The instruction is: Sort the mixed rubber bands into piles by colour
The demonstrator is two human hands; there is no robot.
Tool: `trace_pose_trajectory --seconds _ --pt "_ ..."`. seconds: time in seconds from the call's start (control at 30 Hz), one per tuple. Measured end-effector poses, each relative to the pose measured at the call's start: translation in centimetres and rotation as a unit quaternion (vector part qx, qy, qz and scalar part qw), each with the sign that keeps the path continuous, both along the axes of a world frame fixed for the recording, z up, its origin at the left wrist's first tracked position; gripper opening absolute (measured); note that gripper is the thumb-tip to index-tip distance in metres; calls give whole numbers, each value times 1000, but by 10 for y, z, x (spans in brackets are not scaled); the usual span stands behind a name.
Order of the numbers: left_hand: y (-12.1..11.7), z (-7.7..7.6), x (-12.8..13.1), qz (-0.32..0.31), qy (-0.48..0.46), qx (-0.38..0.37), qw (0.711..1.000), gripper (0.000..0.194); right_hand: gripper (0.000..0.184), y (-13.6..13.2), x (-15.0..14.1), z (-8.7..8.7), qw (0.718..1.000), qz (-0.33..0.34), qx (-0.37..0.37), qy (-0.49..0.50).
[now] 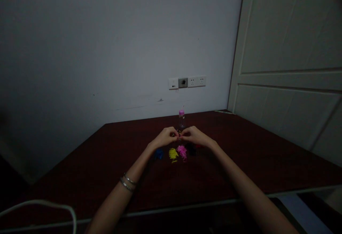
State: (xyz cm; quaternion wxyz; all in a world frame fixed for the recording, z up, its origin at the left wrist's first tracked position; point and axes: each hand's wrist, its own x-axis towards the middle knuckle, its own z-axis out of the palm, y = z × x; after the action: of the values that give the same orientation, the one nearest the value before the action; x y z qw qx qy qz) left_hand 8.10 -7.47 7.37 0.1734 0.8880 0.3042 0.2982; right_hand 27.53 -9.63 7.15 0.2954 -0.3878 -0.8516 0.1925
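Observation:
My left hand and my right hand meet above the dark red table, fingertips pinched close together. What they hold between them, if anything, is too small and dim to make out. Just behind the fingertips lies a small mixed heap, partly hidden by the hands. Nearer to me sit separate piles of thin, band-like pieces: a blue pile below my left hand, a yellow pile, a pink pile and a black pile. A bit of red shows beside my right wrist.
A clear bottle with a pink cap stands behind the hands. Wall sockets are set in the wall beyond the table. On the right is a pale panelled door. A white cable curves over the table's near left corner.

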Motion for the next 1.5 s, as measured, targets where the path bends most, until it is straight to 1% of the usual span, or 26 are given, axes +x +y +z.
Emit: trace_pose_trajectory --seconds 0.2,0.3,0.37,0.43,0.47,0.57,0.63,0.73,0.8,0.93,1.07,1.2,1.27,1.33,1.4,1.5 --pt "1 -2 -2 3 -21 -39 999 13 25 2 -1 1 1000 -8 11 -14" --pt "8 -4 -9 26 -21 -73 997 16 25 7 8 1 1000 -17 12 -16" --pt "16 -8 -18 54 -28 -100 993 19 25 12 20 -1 999 -39 15 -21" --pt "27 -16 -30 73 -48 -134 987 19 24 18 35 -7 997 -71 10 -28" --pt "33 -22 -37 96 -62 -154 982 20 24 21 43 -11 996 -87 2 -33" --pt "49 -41 -60 196 -104 -221 950 25 23 25 63 -23 991 -126 -16 -44" --pt "58 -54 -75 245 -132 -255 926 28 22 26 72 -30 989 -133 -32 -50" --pt "66 -67 -90 265 -186 -255 911 36 21 27 78 -37 988 -140 -49 -52" --pt "69 -72 -95 271 -219 -255 902 42 21 28 79 -40 988 -138 -52 -49" --pt "70 -72 -97 277 -242 -256 894 51 24 27 80 -40 988 -132 -59 -50" --pt "70 -72 -95 277 -235 -256 896 52 29 27 82 -37 987 -142 -63 -45" --pt "70 -73 -93 299 -216 -249 896 50 34 36 83 -33 986 -154 -50 -33" --pt "69 -72 -91 300 -210 -246 897 50 36 43 82 -33 986 -159 -41 -26" --pt "67 -70 -89 297 -200 -242 902 50 37 50 82 -36 985 -169 -38 -15" --pt "64 -67 -86 302 -177 -236 907 46 36 56 82 -44 981 -187 -46 -4" --pt "62 -64 -80 308 -134 -220 916 32 34 62 86 -59 975 -215 -51 6"
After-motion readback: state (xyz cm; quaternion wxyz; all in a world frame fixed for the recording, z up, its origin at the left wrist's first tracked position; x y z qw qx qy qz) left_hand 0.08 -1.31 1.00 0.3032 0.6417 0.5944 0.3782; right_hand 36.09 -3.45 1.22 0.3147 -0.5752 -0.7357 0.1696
